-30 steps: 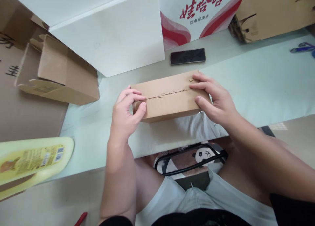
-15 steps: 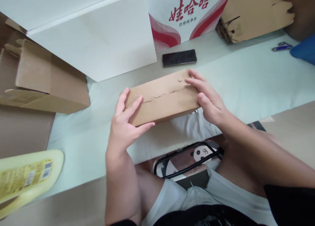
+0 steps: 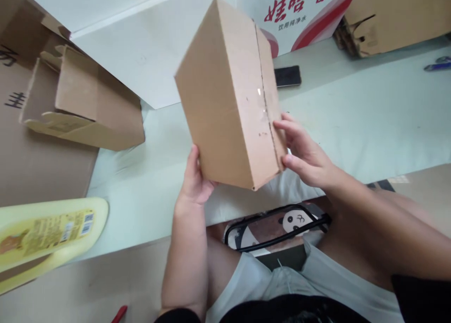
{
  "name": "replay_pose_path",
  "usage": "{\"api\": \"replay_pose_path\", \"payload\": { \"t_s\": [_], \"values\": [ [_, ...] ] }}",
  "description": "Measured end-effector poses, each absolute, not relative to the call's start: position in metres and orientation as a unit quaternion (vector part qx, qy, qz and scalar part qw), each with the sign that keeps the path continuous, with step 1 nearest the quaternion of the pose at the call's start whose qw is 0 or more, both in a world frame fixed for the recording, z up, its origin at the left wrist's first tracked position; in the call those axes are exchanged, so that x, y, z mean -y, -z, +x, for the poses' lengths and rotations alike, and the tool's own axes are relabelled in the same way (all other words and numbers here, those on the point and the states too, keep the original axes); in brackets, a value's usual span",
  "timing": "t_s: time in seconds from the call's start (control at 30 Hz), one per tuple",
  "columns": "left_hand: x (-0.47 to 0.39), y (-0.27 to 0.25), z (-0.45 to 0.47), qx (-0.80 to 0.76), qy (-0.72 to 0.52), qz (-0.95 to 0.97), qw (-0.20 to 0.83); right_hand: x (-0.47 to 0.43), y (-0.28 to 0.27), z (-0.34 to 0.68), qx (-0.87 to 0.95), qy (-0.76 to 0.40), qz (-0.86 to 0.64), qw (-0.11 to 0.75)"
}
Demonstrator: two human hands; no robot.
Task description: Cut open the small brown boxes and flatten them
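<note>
A brown cardboard box [image 3: 218,107] is held up in front of me, tilted, with a plain broad face and a narrower seamed side showing. My left hand [image 3: 197,180] grips its lower left corner, thumb along the edge and the other fingers hidden beneath. On the right, my right hand [image 3: 305,151] holds the seamed side near the bottom, its index finger and thumb against the cardboard. Small torn spots mark the side near the seam. Partly behind the box lies a black phone [image 3: 288,76] on the pale green cloth [image 3: 355,111].
An open cardboard box [image 3: 105,111] stands at the left, a yellow bottle [image 3: 52,229] nearer me. Behind are a white box [image 3: 151,55], a white-and-red carton [image 3: 299,22] and flattened cardboard [image 3: 401,22]. A blue-handled tool [image 3: 439,65] lies far right; a red object [image 3: 120,313] shows below.
The box has been raised and turned, so a broad face now shows and its seam runs nearly upright. My left hand has shifted to its lower corner. The view has swung slightly left.
</note>
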State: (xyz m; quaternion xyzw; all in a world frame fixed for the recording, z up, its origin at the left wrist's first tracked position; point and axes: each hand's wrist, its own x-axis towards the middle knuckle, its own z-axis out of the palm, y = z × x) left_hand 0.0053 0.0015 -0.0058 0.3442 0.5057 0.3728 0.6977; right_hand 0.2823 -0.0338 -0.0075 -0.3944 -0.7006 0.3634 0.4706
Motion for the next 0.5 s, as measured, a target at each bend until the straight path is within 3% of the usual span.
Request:
{"api": "replay_pose_path", "payload": {
  "t_s": [0.13,0.23,0.37,0.43,0.5],
  "values": [
    [0.0,0.008,0.006,-0.56,-0.221,0.439,0.666,0.036,0.0,0.289,0.686,-0.361,-0.403,0.486],
    [-0.005,0.011,0.002,-0.605,-0.179,0.516,0.58,0.036,-0.002,0.293,0.709,-0.349,-0.392,0.471],
    [-0.008,0.011,-0.002,-0.622,-0.402,0.566,0.361,0.037,-0.001,0.289,0.759,-0.322,-0.356,0.44],
    [-0.005,0.008,0.0,-0.52,-0.518,0.629,0.258,0.039,0.0,0.284,0.785,-0.306,-0.339,0.419],
    [-0.001,0.004,0.004,-0.406,-0.541,0.707,0.207,0.041,0.0,0.277,0.806,-0.29,-0.325,0.4]
  ]
}}
